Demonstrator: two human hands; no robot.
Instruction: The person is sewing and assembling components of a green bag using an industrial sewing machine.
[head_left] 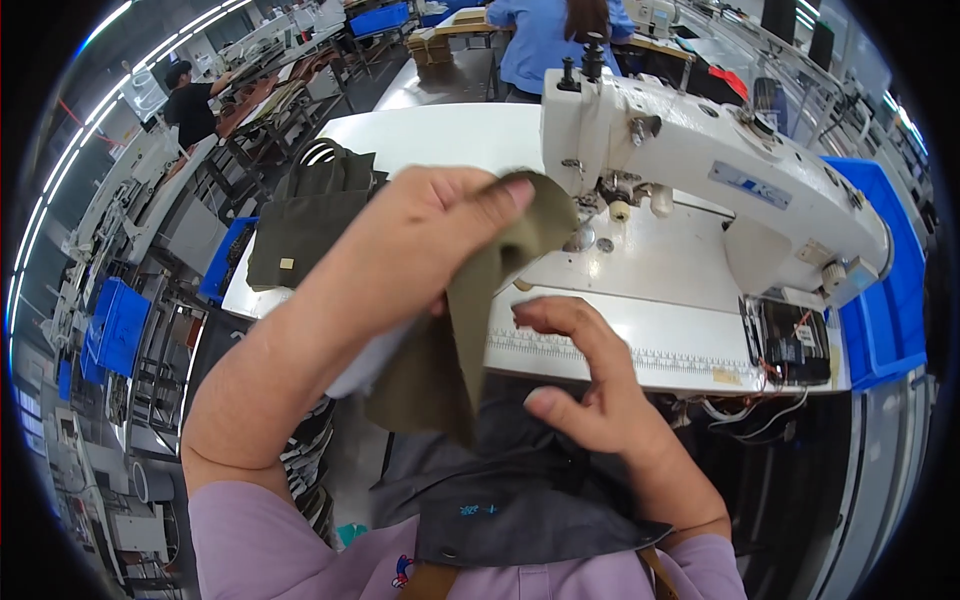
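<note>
My left hand (425, 235) is closed on an olive-green fabric piece (470, 320), thumb on top. The cloth hangs folded below the hand, its upper end curling toward the sewing machine's needle area. My right hand (590, 375) holds nothing; its thumb and fingers are apart, curved beside the hanging fabric, over the table's front edge. A white industrial sewing machine (690, 150) stands on the white table (640, 355) to the right. At the table's left lies a stack of dark olive fabric bags (310, 225) with handles and a small tan label.
A blue bin (880, 290) stands at the table's right end. A black control box (795, 340) sits by the machine, with cables below. One ruler strip (650, 357) runs along the table front. A person in blue (540, 45) sits beyond; another in black (190, 110) works far left.
</note>
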